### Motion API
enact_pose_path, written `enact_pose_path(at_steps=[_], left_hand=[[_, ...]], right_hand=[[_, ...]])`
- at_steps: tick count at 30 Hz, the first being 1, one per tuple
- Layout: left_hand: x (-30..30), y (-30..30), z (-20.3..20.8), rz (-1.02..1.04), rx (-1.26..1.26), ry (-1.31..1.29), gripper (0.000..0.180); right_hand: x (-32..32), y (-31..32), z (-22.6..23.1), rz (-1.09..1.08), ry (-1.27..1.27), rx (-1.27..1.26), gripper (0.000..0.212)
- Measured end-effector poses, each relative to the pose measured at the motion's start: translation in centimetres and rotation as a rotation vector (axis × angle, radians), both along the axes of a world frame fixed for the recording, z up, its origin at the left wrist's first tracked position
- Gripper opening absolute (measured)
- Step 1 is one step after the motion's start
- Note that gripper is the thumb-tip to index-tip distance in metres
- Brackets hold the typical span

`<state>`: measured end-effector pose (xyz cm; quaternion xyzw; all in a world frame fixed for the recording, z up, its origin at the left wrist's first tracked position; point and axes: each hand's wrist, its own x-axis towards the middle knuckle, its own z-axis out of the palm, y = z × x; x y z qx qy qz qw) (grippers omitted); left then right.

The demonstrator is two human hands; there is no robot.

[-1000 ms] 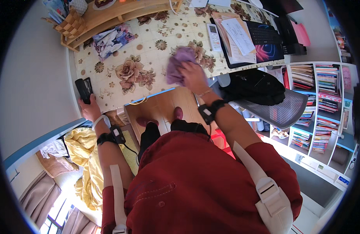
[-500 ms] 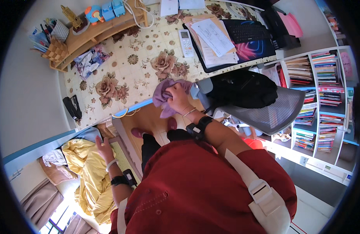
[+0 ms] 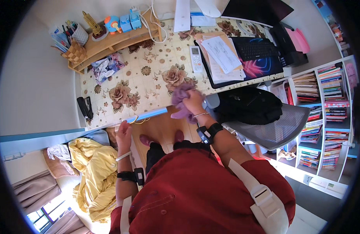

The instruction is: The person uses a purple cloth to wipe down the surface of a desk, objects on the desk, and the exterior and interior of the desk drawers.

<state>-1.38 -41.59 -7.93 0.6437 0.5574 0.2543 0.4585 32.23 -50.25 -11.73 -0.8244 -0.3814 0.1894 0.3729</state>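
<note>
A crumpled purple cloth (image 3: 180, 94) is bunched in my right hand (image 3: 194, 102), whose fingers are closed round it. This hand is at the front edge of the desk (image 3: 148, 93), which has a flowered cover, and part of the cloth hangs past that edge. My left hand (image 3: 124, 137) hangs in the air just in front of the desk's left part, fingers loosely extended and nothing in them. Farther in on the desk, a white remote control (image 3: 196, 59) lies beside a stack of papers (image 3: 222, 54).
Close to my right are a mesh-seat chair (image 3: 273, 130) with a black bag (image 3: 246, 105) on it, and a bookshelf (image 3: 324, 128). A black stapler (image 3: 85, 108) and a patterned packet (image 3: 107, 67) sit on the desk's left. Yellow bedding (image 3: 96, 171) lies at the lower left.
My left hand has risen toward the desk edge, its fingers less spread. My right hand still grips the purple cloth at the edge. The whole view has shifted slightly.
</note>
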Motion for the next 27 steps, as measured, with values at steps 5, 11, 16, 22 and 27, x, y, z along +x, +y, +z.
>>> enact_pose_path(at_steps=[5, 11, 16, 22, 27], left_hand=[[5.2, 1.8, 2.6, -0.224, -0.025, 0.001, 0.047], [0.4, 9.3, 2.3, -0.062, 0.356, 0.237, 0.059], [-4.7, 19.1, 4.8, 0.214, 0.646, 0.464, 0.058], [-3.2, 30.3, 4.0, -0.011, 0.570, 0.382, 0.054], [-1.1, 37.4, 2.5, -0.069, 0.462, 0.459, 0.046]], right_hand=[[-7.1, 9.3, 4.8, 0.371, 0.172, 0.423, 0.032], [3.6, 13.3, 6.0, -0.047, -0.711, 0.248, 0.033], [8.0, 13.7, 3.1, -0.110, -0.469, -0.280, 0.046], [2.5, 18.5, 2.0, -0.003, -0.379, -0.116, 0.039], [-4.7, 25.2, 2.3, 0.221, -0.402, -0.028, 0.042]])
